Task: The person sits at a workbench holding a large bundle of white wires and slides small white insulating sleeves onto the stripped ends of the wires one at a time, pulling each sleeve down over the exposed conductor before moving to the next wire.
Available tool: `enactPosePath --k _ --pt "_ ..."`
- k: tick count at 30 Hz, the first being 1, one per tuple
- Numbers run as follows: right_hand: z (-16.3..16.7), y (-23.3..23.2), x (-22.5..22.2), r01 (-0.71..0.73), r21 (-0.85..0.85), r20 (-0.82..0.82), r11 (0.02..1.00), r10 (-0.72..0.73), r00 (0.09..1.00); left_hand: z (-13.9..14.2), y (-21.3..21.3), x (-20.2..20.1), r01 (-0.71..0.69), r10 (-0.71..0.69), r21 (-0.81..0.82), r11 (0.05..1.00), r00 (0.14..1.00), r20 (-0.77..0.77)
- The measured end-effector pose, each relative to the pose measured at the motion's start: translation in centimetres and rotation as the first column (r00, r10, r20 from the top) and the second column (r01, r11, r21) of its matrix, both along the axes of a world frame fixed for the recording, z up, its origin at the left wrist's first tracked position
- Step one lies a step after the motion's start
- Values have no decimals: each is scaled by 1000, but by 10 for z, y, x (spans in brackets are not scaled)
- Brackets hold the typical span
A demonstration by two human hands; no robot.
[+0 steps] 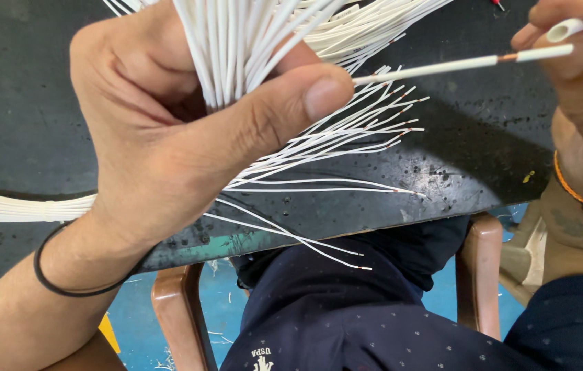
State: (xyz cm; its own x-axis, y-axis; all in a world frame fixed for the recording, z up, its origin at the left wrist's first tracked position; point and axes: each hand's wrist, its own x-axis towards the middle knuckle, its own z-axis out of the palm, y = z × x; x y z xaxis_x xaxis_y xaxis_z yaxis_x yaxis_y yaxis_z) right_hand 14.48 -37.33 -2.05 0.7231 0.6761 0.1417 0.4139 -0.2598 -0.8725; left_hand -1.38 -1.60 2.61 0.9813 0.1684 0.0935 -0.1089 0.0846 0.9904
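Note:
My left hand [168, 130] grips a thick bundle of thin white wires [236, 41], thumb pressed across them. Their stripped copper ends fan out to the right over a dark worktable [456, 165]. One white wire [436, 67] stretches from my left thumb tip to my right hand [580, 89] at the upper right. That hand pinches the wire's end, where a short bare copper section shows, and also holds a small white sleeve piece [566, 29]. A black band circles my left wrist, an orange thread my right.
More white wires [24, 206] lie in a bundle at the left on the table. Below the table edge are my dark blue clothes [346, 309], a brown chair's arms [484, 268], and a blue floor with wire scraps.

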Motion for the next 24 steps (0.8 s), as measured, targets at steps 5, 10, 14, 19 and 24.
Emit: enactPosePath --k 5,10,14,19,24 --pt "7 8 9 -31 -144 121 989 49 991 5 -2 3 -1 1 -5 1000 999 -36" --pt "0 -1 24 -127 -158 210 979 159 965 3 -1 4 1 0 9 1000 1000 -13" --pt "-2 -11 25 -191 -87 179 978 204 963 2 0 4 1 -1 16 1000 1000 -8" --pt "0 -22 31 -126 -302 316 945 224 922 3 -1 5 4 -4 15 1000 1000 3" --pt "-13 -37 41 -70 -389 366 919 224 903 6 -2 5 -6 7 28 1000 999 -38"
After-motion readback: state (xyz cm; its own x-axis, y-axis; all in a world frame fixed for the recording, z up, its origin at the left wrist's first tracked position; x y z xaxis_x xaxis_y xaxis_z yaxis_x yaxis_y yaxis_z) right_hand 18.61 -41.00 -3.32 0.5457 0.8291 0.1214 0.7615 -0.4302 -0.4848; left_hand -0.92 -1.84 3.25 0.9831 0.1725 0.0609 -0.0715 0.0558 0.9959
